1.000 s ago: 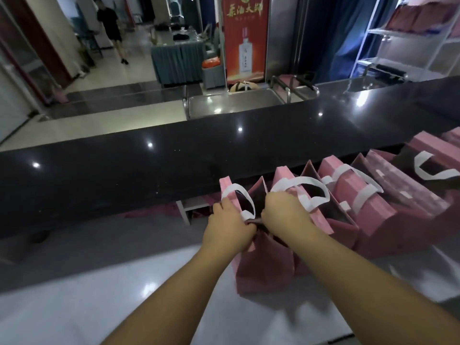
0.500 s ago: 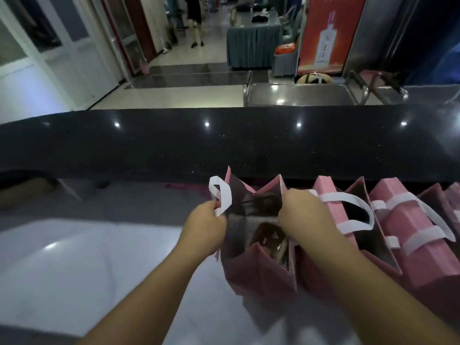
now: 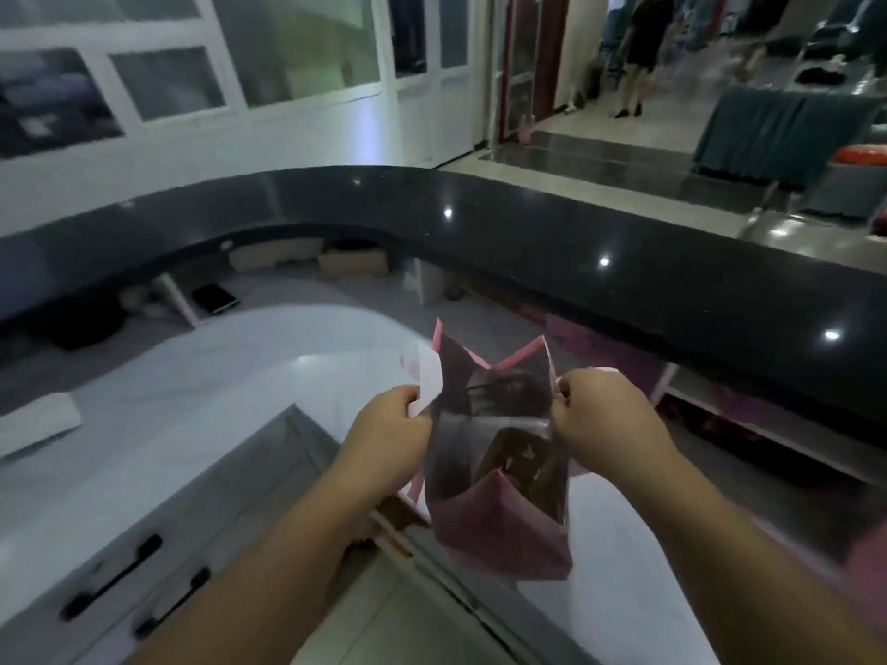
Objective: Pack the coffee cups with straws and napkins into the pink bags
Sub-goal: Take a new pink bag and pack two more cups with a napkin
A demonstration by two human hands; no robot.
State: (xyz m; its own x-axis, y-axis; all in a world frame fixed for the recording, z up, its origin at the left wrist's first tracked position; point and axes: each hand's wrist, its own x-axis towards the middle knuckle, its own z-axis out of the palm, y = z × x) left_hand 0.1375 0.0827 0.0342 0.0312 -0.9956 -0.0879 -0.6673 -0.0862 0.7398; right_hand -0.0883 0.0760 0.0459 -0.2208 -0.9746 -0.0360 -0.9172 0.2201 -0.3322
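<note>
We hold the pink bag [image 3: 504,530] open at frame centre above the white counter [image 3: 192,400]: our left hand [image 3: 391,436] pinches its white handle [image 3: 427,381] at nine o'clock, our right hand [image 3: 605,419] grips the three o'clock rim; dark contents blurred.

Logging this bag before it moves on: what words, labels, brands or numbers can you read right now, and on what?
None can be read.
Pink bag, held open by the left hand and right hand: no print shows on it.
Dark contents inside the bag: pale marks, too blurred to read.
</note>
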